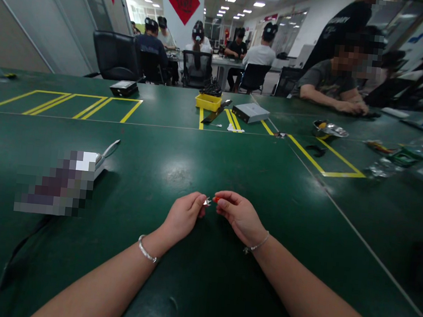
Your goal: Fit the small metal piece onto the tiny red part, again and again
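Just above the green table (pixel 150 172), both hands meet near the middle of the view. My left hand (pixel 187 211) is closed, thumb and fingers pinching a small silver metal piece (pixel 208 201) with thin prongs that point right. Facing it, my right hand (pixel 239 213) pinches a small red piece (pixel 216 199) between thumb and fingertips. A narrow gap separates the red piece from the metal prongs. Most of both pieces is covered by my fingers, and their exact kind is too small to make out.
On the left lies a device with a blurred-out screen (pixel 63 184) and a dark strap. Farther back are a black box (pixel 124 89), a yellow bin (pixel 208 102), a grey box (pixel 251 112) and a metallic bowl (pixel 330 130). A person (pixel 331 85) sits across on the right.
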`<state>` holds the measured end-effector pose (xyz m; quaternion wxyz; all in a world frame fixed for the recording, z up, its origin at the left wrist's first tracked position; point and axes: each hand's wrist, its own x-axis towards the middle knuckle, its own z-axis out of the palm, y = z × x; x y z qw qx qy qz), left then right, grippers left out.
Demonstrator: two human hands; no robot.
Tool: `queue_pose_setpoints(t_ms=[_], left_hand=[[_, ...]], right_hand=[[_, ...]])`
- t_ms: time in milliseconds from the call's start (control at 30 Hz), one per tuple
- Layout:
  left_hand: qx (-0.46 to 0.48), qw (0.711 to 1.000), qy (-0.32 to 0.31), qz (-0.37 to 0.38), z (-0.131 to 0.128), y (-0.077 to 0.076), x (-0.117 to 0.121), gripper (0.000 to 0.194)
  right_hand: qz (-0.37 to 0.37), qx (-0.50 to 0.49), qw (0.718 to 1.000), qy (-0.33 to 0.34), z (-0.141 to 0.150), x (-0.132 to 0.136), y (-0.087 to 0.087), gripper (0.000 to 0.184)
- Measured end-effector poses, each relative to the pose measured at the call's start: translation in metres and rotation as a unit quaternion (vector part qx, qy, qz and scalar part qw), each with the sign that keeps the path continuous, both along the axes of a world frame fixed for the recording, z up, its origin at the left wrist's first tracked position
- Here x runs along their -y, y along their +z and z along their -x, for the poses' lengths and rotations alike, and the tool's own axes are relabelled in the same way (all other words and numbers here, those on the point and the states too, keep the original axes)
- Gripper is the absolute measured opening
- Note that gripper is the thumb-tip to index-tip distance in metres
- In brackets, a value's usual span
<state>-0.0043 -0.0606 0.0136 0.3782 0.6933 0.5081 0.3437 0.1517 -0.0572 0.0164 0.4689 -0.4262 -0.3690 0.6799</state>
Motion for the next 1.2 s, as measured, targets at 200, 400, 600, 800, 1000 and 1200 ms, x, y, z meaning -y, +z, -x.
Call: queue_pose_setpoints(t_ms=[200, 400, 600, 800, 1000, 1200], left_hand=[[0.024, 0.999, 0.021, -0.013, -0.002, 0.001, 0.000, 0.016], [-0.041, 0.995, 0.047, -0.074, -0.004, 0.004, 0.003, 0.013], [-0.106, 0.983, 0.053, -0.143, -0.005, 0.007, 0.008, 0.012], [-0.113, 0.974, 0.074, -0.183, -0.006, 0.006, 0.010, 0.011], [-0.108, 0.973, 0.073, -0.190, -0.006, 0.005, 0.008, 0.010], [-0.120, 0.972, 0.071, -0.190, -0.009, 0.002, 0.005, 0.008]], right_hand=[[-0.006, 0.017, 0.999, -0.042, 0.005, 0.002, 0.002, 0.020], [-0.015, 0.021, 0.998, -0.060, 0.008, 0.005, -0.003, 0.019], [0.016, 0.000, 0.996, -0.090, 0.019, 0.015, -0.001, 0.028], [-0.016, 0.032, 0.996, -0.078, 0.020, 0.023, -0.001, 0.036], [-0.068, 0.093, 0.992, -0.059, 0.016, 0.023, -0.008, 0.035], [-0.062, 0.111, 0.991, -0.039, 0.011, 0.015, -0.007, 0.022]])
